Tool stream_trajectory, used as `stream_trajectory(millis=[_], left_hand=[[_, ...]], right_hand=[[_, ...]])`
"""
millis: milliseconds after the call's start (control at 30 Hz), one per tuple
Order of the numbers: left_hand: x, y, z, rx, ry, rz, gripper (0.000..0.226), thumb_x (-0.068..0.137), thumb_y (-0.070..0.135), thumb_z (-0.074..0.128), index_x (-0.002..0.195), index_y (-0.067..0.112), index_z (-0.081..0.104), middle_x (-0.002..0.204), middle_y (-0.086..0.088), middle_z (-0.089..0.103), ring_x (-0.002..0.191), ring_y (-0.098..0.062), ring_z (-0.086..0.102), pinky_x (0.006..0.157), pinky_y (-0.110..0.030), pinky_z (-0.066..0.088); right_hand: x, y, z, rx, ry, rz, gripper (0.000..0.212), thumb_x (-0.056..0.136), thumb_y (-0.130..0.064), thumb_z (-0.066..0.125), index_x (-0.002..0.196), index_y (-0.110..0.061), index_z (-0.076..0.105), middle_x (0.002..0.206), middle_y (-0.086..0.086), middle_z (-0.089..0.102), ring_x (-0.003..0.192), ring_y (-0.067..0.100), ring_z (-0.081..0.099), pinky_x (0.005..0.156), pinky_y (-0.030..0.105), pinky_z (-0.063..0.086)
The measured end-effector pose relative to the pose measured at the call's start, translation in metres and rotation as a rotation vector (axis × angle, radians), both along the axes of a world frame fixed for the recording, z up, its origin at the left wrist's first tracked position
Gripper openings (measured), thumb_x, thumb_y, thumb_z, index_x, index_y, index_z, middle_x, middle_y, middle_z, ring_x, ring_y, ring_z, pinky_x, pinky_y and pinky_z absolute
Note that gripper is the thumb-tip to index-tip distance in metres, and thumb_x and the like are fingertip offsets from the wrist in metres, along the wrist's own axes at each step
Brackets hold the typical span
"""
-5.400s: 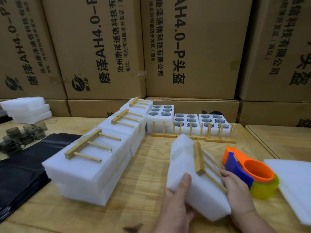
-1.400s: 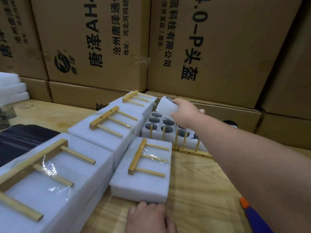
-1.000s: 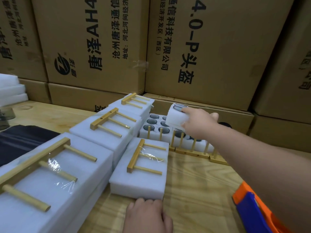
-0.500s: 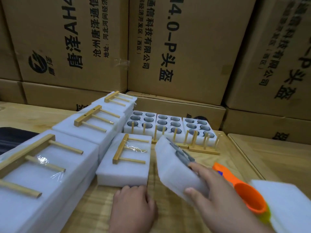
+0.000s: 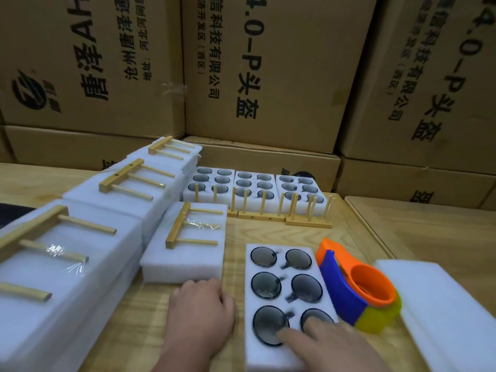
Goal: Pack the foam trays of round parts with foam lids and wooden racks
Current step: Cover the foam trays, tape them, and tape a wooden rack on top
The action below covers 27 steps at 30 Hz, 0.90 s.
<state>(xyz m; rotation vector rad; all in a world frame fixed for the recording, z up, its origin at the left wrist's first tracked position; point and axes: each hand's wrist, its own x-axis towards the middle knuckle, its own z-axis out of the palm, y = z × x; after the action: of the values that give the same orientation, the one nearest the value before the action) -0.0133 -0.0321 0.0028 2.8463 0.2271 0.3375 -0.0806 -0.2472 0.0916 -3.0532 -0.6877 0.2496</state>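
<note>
Now lying flat at six o'clock, the foam tray [image 5: 284, 304] is facing up, ready for a lid. Right hand [image 5: 330, 345] is pressing it with straight fingers; left hand [image 5: 201, 315] is resting loosely curled beside the wrapped pack [image 5: 188, 248].

Foam tray [image 5: 284, 299]: white foam, matt, finely textured; the round parts [image 5: 265, 285] in its pockets are dark, glossy and translucent. Wooden rack [image 5: 188, 228]: pale, smooth bare wood, crossed by glossy clear tape [image 5: 200, 225]. Desk [image 5: 418, 232]: light wood with visible grain, satin finish. Tape dispenser [image 5: 357, 288]: smooth orange, blue and yellow plastic. Cartons [image 5: 268, 71]: matt brown cardboard with black print.
</note>
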Motion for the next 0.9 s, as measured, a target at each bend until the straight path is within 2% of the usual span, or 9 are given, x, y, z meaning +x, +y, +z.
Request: stream_trajectory(millis=[33,100,167,233,300,367,400,600,900], left_hand=[[0.0,0.0,0.0,0.001,0.0,0.002,0.03,0.084,0.048,0.033,0.071,0.022,0.042,0.087,0.004,0.066,0.092,-0.02,0.056,0.081,-0.037,0.04],[0.0,0.0,-0.001,-0.003,-0.002,0.005,0.03,0.085,0.048,0.034,0.069,0.023,0.041,0.086,0.004,0.065,0.091,-0.019,0.056,0.08,-0.037,0.039],[-0.001,0.0,-0.002,-0.001,-0.008,0.009,0.03,0.086,0.048,0.036,0.069,0.023,0.041,0.084,0.005,0.065,0.091,-0.019,0.056,0.08,-0.037,0.039],[-0.001,-0.001,-0.001,-0.004,-0.016,0.011,0.03,0.086,0.047,0.038,0.068,0.023,0.04,0.082,0.006,0.064,0.089,-0.019,0.055,0.078,-0.037,0.037],[-0.002,-0.001,0.0,-0.011,-0.023,0.015,0.03,0.086,0.047,0.039,0.068,0.023,0.04,0.078,0.006,0.062,0.086,-0.019,0.054,0.076,-0.037,0.036],[-0.002,-0.002,0.0,-0.015,-0.029,0.015,0.03,0.087,0.047,0.039,0.068,0.023,0.041,0.075,0.006,0.06,0.085,-0.019,0.054,0.076,-0.037,0.037],[-0.002,-0.001,0.001,-0.013,-0.029,0.015,0.031,0.087,0.047,0.039,0.068,0.023,0.041,0.074,0.006,0.059,0.085,-0.019,0.054,0.076,-0.037,0.038],[-0.003,-0.001,0.002,-0.002,-0.043,0.025,0.03,0.086,0.046,0.044,0.067,0.022,0.042,0.069,0.005,0.056,0.077,-0.02,0.047,0.072,-0.037,0.035],[-0.01,-0.003,0.006,-0.063,-0.029,0.026,0.03,0.085,0.042,0.048,0.066,0.019,0.051,0.064,0.005,0.054,0.076,-0.019,0.044,0.071,-0.035,0.032]], right_hand=[[0.002,0.0,0.003,0.014,-0.023,-0.02,0.056,0.091,-0.066,0.04,0.141,-0.05,0.023,0.136,-0.006,0.047,0.127,0.021,0.046,0.103,0.029,0.037],[0.005,0.002,0.009,0.097,-0.155,-0.123,0.075,0.074,-0.087,0.027,0.137,-0.049,0.038,0.126,-0.019,0.055,0.118,0.011,0.052,0.091,0.029,0.042],[0.014,0.009,0.01,0.209,-0.288,-0.137,0.079,0.074,-0.087,0.018,0.135,-0.046,0.047,0.128,-0.023,0.052,0.121,0.006,0.047,0.092,0.027,0.039],[0.034,0.018,0.007,0.274,-0.302,-0.116,0.077,0.082,-0.083,0.018,0.145,-0.046,0.038,0.149,-0.017,0.039,0.138,0.011,0.034,0.109,0.032,0.028],[0.061,0.027,-0.001,0.249,-0.242,-0.111,0.077,0.087,-0.081,0.02,0.156,-0.047,0.019,0.169,-0.006,0.013,0.154,0.018,0.009,0.123,0.041,0.007],[0.081,0.037,-0.013,0.231,-0.135,-0.153,0.078,0.091,-0.081,0.021,0.159,-0.046,0.01,0.172,-0.002,-0.008,0.157,0.02,-0.011,0.125,0.048,-0.007],[0.088,0.04,-0.02,0.221,-0.095,-0.177,0.077,0.091,-0.081,0.02,0.159,-0.045,0.013,0.172,0.0,-0.009,0.157,0.021,-0.013,0.125,0.05,-0.009],[0.097,0.042,-0.039,0.242,-0.088,-0.217,0.083,0.084,-0.083,0.016,0.155,-0.042,0.029,0.172,-0.001,0.001,0.157,0.021,-0.007,0.124,0.049,-0.006],[0.091,0.043,-0.033,0.294,-0.124,-0.255,0.067,0.095,-0.068,0.031,0.15,-0.033,0.045,0.171,-0.002,0.015,0.157,0.019,0.005,0.125,0.047,0.006]])
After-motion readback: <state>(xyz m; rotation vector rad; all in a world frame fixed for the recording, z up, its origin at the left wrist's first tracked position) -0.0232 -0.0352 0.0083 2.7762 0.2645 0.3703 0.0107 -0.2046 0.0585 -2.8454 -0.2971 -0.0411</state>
